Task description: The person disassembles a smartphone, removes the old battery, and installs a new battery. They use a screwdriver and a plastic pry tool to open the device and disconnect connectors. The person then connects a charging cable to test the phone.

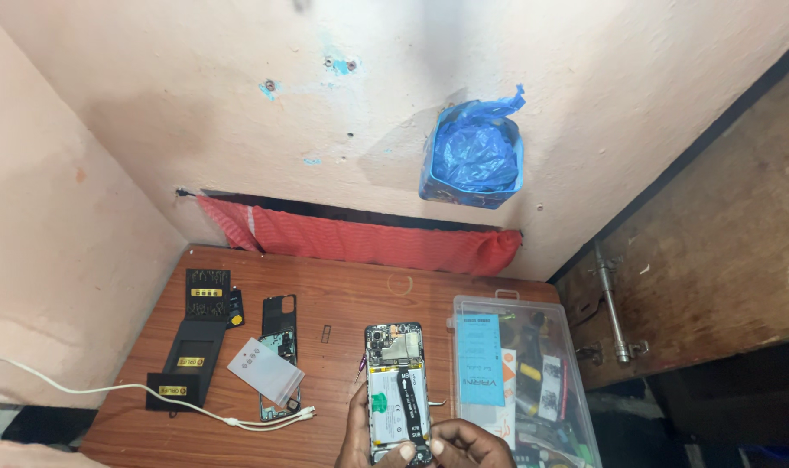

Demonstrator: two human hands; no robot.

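An opened smartphone with its back cover off lies upright over the wooden table, its circuit board, battery and black ribbon cable exposed. My left hand grips the phone's lower left edge. My right hand holds its bottom right corner, thumb and fingertip pinching near the cable's lower end. Both hands are cut off by the bottom of the view.
A black phone frame and a small plastic bag lie left of the phone. Farther left is a black screwdriver-bit case and a white cable. A clear plastic toolbox stands on the right. Red cloth lines the back edge.
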